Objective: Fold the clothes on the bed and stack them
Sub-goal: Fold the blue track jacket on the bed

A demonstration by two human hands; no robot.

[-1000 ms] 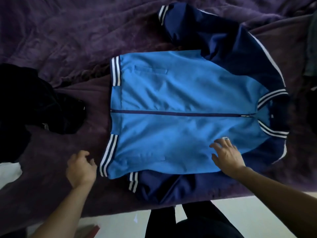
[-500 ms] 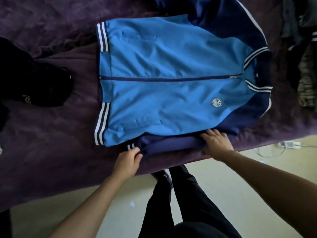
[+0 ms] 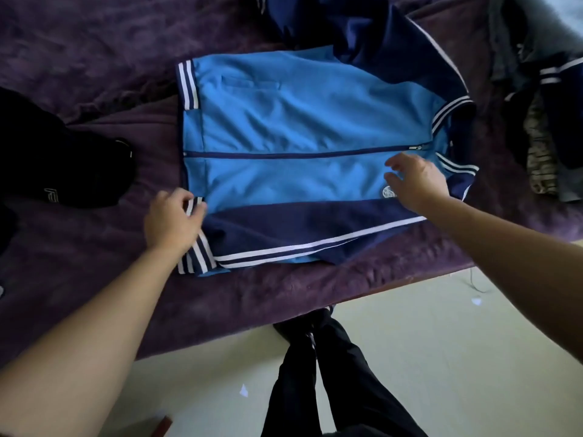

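A light-blue zip jacket (image 3: 299, 127) is lying flat, front up, on the purple bed (image 3: 94, 42), its collar pointing right and its striped hem left. Its near navy sleeve (image 3: 299, 228) is lying folded across the near edge of the body, white stripes showing. A black garment (image 3: 63, 159) is sitting crumpled at the left, and more dark clothes (image 3: 536, 121) are lying heaped at the right.
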